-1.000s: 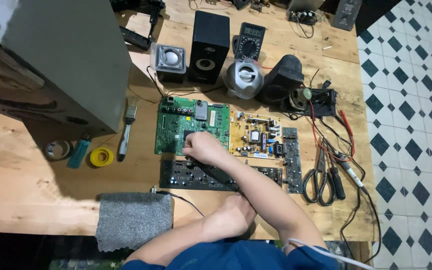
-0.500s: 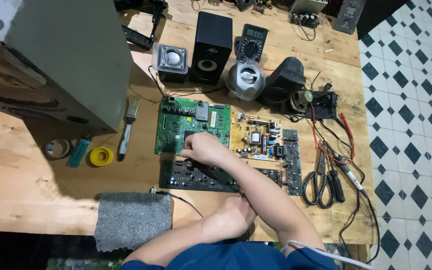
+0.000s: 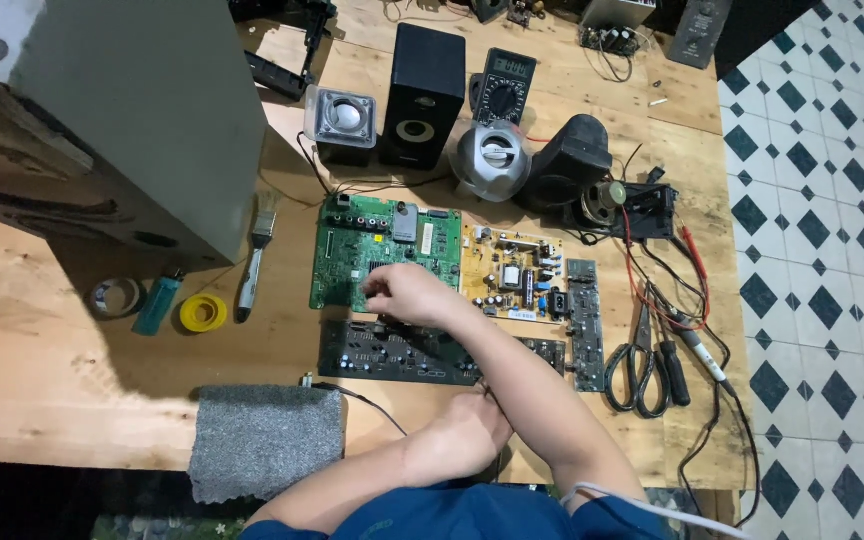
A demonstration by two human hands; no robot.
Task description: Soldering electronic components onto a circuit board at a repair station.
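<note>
A wooden desk (image 3: 32, 380) of pale planks with dark knots fills most of the view. Right of the desk lies a floor (image 3: 832, 250) of white tiles set with dark diamond shapes. A large grey box (image 3: 142, 110) stands on the desk's far left corner and throws a shadow toward the near edge. Bright light falls on the desk's left part; below its near edge all is dark.
</note>
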